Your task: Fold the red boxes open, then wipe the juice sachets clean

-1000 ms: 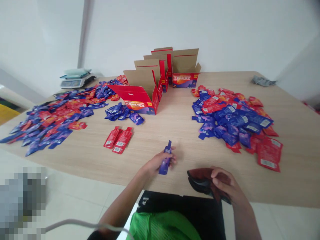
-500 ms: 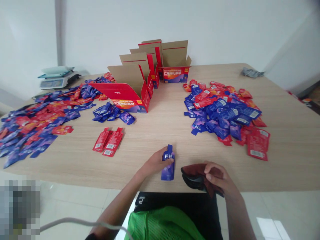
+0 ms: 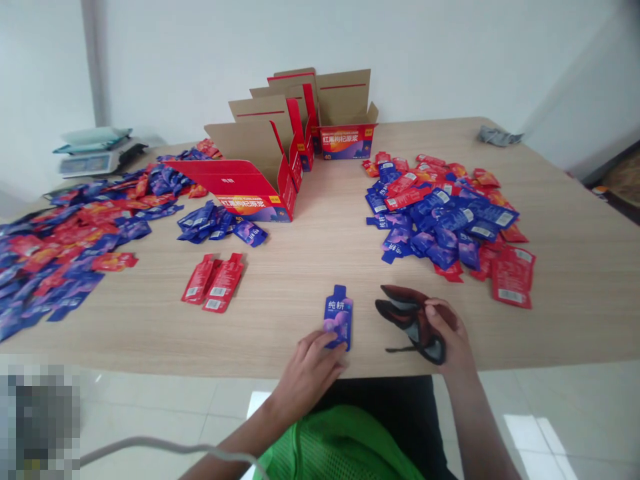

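A blue spouted pouch (image 3: 339, 313) lies upright-facing on the table near the front edge. My left hand (image 3: 313, 367) is at its lower end, fingers loosely apart with their tips resting on the pouch. To the right, my right hand (image 3: 450, 333) is closed on a floppy maroon-and-black folded item (image 3: 410, 320) with grey inner parts; its exact kind is unclear. It is held just above the tabletop, beside the pouch and apart from it.
Several open red cartons (image 3: 255, 193) stand at the back, with blue pouches (image 3: 207, 222) before them. Two or three red pouches (image 3: 223, 283) lie front left. Mixed pouches form a left heap (image 3: 75, 240) and a right heap (image 3: 445, 220). A scale (image 3: 95, 160) sits back left.
My left hand has slid down from the pouch's side to its lower end, and its fingers have loosened. My right hand has raised the maroon item forward and spread its folds.
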`<state>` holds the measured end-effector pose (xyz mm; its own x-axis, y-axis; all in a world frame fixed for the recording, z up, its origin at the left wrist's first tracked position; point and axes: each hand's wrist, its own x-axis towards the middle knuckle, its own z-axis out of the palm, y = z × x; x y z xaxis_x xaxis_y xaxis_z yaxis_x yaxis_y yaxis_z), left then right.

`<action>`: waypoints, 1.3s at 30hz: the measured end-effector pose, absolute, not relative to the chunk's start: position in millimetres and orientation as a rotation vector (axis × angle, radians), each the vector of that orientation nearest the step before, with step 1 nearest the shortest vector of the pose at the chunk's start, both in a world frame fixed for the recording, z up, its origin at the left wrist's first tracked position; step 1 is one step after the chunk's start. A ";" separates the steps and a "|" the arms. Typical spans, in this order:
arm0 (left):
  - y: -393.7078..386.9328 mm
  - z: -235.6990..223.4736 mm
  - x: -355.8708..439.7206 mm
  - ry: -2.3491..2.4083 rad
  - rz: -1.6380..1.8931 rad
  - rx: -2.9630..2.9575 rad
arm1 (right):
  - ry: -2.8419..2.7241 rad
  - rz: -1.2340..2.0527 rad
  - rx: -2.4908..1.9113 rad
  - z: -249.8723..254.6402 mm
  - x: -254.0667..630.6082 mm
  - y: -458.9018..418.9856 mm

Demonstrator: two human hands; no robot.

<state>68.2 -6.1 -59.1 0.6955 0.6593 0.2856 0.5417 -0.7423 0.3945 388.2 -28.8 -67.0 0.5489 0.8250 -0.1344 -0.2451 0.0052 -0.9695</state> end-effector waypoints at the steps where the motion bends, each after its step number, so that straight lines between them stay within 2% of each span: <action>1: -10.2 -61.7 64.9 0.928 0.623 2.645 | -0.537 0.871 -1.318 -63.0 383.2 -23.3; 5: -13.4 -65.8 58.6 0.838 0.668 2.679 | -0.651 0.733 -1.386 -34.9 349.4 -0.6; 9: -13.4 -69.9 56.4 0.791 0.637 2.695 | -1.440 0.556 -1.331 -21.1 305.8 12.9; 12: -17.1 -76.4 54.3 0.804 0.595 2.721 | -2.055 0.467 -1.084 -35.2 284.6 20.0; 14: -19.4 -80.6 53.2 0.803 0.585 2.746 | -2.225 0.393 -1.028 -48.9 280.7 27.5; 19: -20.6 -87.6 54.2 0.786 0.667 2.839 | -2.282 0.169 -1.127 -63.7 293.1 68.0; 25: -22.2 -89.8 57.3 0.821 0.797 2.839 | -2.171 -0.088 -1.255 -33.2 309.4 108.8; 30: -26.5 -94.9 59.1 0.851 0.825 2.788 | -2.041 0.051 -1.134 -11.6 290.6 59.2; 34: -29.5 -99.1 60.2 0.881 0.892 2.670 | -2.396 0.210 -0.925 -32.4 276.4 22.5; 39: -29.3 -95.5 60.0 0.862 0.822 2.756 | -2.358 0.146 -1.074 -59.6 289.1 57.8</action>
<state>60.0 -29.3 -95.5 0.6868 0.5626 0.4601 0.4867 -0.8262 0.2838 289.1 57.8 -59.6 -0.5368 0.7263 0.4294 0.6679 0.6768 -0.3097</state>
